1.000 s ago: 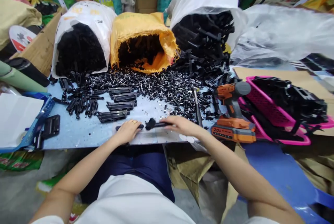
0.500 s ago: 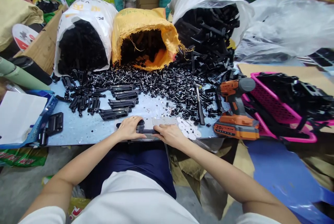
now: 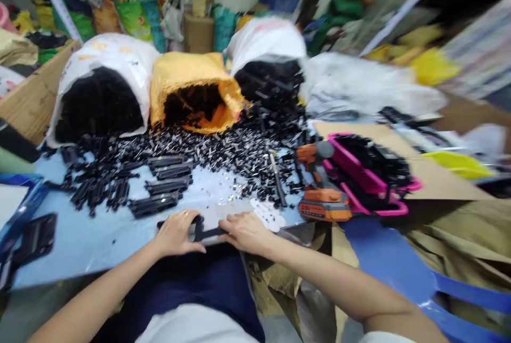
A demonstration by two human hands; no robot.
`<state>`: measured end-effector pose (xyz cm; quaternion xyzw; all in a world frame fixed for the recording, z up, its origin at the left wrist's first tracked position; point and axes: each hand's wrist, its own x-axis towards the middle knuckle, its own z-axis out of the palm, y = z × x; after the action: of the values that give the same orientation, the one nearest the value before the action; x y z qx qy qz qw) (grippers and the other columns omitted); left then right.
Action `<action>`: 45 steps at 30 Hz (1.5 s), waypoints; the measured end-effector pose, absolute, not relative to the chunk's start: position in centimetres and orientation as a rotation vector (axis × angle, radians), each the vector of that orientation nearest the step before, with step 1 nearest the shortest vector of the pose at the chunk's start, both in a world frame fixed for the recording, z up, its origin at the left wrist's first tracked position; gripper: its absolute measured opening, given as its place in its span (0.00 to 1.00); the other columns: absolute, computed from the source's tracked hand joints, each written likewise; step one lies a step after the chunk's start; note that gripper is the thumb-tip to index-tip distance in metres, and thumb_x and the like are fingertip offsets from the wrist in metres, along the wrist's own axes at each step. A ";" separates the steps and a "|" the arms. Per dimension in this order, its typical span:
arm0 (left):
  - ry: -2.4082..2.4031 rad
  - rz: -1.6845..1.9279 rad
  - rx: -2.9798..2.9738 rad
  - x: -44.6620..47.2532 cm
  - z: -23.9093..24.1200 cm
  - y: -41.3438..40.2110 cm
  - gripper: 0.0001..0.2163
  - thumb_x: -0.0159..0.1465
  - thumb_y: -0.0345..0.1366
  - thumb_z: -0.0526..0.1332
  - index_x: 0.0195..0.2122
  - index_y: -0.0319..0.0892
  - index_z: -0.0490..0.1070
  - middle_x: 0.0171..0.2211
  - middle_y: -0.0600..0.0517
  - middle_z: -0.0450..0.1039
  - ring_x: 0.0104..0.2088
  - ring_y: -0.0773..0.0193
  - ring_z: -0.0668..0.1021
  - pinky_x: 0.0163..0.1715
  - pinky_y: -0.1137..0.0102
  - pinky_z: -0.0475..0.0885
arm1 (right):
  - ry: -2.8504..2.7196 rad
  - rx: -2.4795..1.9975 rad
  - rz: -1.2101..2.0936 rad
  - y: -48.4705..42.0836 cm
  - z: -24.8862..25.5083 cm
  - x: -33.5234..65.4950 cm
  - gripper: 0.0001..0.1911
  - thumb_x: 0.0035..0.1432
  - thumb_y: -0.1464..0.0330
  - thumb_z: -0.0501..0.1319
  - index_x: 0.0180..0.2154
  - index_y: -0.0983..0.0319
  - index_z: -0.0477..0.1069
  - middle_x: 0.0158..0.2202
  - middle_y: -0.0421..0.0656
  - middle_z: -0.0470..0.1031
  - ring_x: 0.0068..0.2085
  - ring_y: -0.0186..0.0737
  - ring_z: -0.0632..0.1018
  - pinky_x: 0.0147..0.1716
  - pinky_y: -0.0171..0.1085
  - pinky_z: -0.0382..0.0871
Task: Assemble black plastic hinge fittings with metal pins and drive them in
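Both of my hands rest at the near edge of a light blue table (image 3: 91, 236), pressed down on a long black plastic part (image 3: 207, 233) that lies between them. My left hand (image 3: 178, 232), with a ring on one finger, covers the part's left end with curled fingers. My right hand (image 3: 244, 231) grips the part's right end. Just beyond my hands lie several stacked black bars (image 3: 163, 186) and a heap of small black pieces (image 3: 223, 146). The picture is blurred by head motion.
Three open sacks of black parts stand at the back: white (image 3: 99, 92), yellow (image 3: 191, 90), white (image 3: 267, 60). An orange cordless drill (image 3: 321, 186) and a pink basket (image 3: 367, 172) of black parts sit at the right. A hammer (image 3: 276, 178) lies beside the drill. A blue chair (image 3: 399, 274) is lower right.
The camera has tilted up and swung right, blurring the scene. My right hand has drawn in toward my left along the black part; both hands stay on it at the table's edge.
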<state>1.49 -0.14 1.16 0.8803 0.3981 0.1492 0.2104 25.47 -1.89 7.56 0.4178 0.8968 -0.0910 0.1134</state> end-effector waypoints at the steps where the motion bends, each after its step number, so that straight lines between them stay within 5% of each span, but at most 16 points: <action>1: 1.116 0.436 2.461 1.5 0.9 -0.2 0.34 0.51 0.61 0.59 0.51 0.41 0.60 0.45 0.42 0.70 0.44 0.51 0.74 0.43 0.60 0.69 | 2.639 1.213 -0.248 -1.9 7.7 25.6 0.19 0.64 0.54 0.47 0.42 0.60 0.66 0.34 0.45 0.73 0.33 0.40 0.74 0.28 0.35 0.56; 10: 1.090 0.652 2.548 2.4 -0.8 -0.2 0.16 0.60 0.48 0.57 0.42 0.42 0.67 0.37 0.46 0.73 0.37 0.56 0.77 0.34 0.64 0.73 | 2.684 1.131 0.005 -0.9 7.8 26.2 0.21 0.64 0.51 0.44 0.42 0.59 0.65 0.33 0.43 0.73 0.31 0.39 0.74 0.25 0.35 0.57; 22: 1.100 0.442 2.568 3.4 -1.2 0.5 0.20 0.60 0.51 0.56 0.46 0.43 0.67 0.42 0.45 0.73 0.40 0.54 0.76 0.39 0.62 0.72 | 2.799 1.030 -0.064 1.0 5.6 28.0 0.22 0.64 0.51 0.44 0.39 0.61 0.66 0.35 0.42 0.72 0.33 0.34 0.72 0.27 0.34 0.56; 26: 1.060 0.484 2.671 7.4 -0.8 5.3 0.21 0.64 0.46 0.52 0.55 0.41 0.61 0.53 0.42 0.65 0.55 0.52 0.67 0.51 0.58 0.64 | 2.809 1.198 -0.086 1.9 2.8 29.8 0.25 0.61 0.48 0.47 0.40 0.62 0.68 0.37 0.43 0.72 0.39 0.38 0.71 0.35 0.35 0.59; 32: 1.567 0.252 2.719 13.3 0.2 16.5 0.17 0.63 0.24 0.44 0.50 0.36 0.64 0.45 0.37 0.67 0.45 0.53 0.72 0.41 0.59 0.69 | 2.557 1.943 0.012 8.5 3.7 31.8 0.21 0.65 0.54 0.46 0.49 0.60 0.65 0.47 0.46 0.67 0.47 0.40 0.67 0.44 0.37 0.60; 36: 1.547 0.128 2.820 14.2 -0.8 18.3 0.14 0.63 0.23 0.44 0.42 0.35 0.67 0.40 0.40 0.68 0.41 0.56 0.74 0.39 0.63 0.69 | 2.163 2.302 0.100 13.5 3.6 32.6 0.18 0.64 0.61 0.49 0.53 0.61 0.60 0.49 0.50 0.65 0.50 0.45 0.67 0.43 0.39 0.62; 40: 1.535 0.063 2.864 14.2 -1.5 18.4 0.13 0.64 0.24 0.45 0.45 0.36 0.65 0.42 0.39 0.67 0.40 0.56 0.74 0.37 0.63 0.71 | 2.112 2.352 0.049 16.1 2.4 32.2 0.14 0.65 0.72 0.44 0.48 0.61 0.62 0.47 0.50 0.66 0.46 0.40 0.70 0.43 0.38 0.63; 45: 1.471 0.007 2.913 14.7 -2.0 18.6 0.14 0.64 0.24 0.47 0.50 0.37 0.61 0.42 0.40 0.66 0.39 0.59 0.76 0.37 0.66 0.72 | 2.015 2.436 -0.032 17.4 2.2 32.1 0.13 0.63 0.70 0.49 0.48 0.61 0.62 0.45 0.50 0.69 0.42 0.38 0.74 0.39 0.34 0.65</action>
<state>14.69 18.59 -1.98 0.8909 0.4501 0.0022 -0.0607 32.11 17.45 2.20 0.7704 0.6373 -0.0101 -0.0099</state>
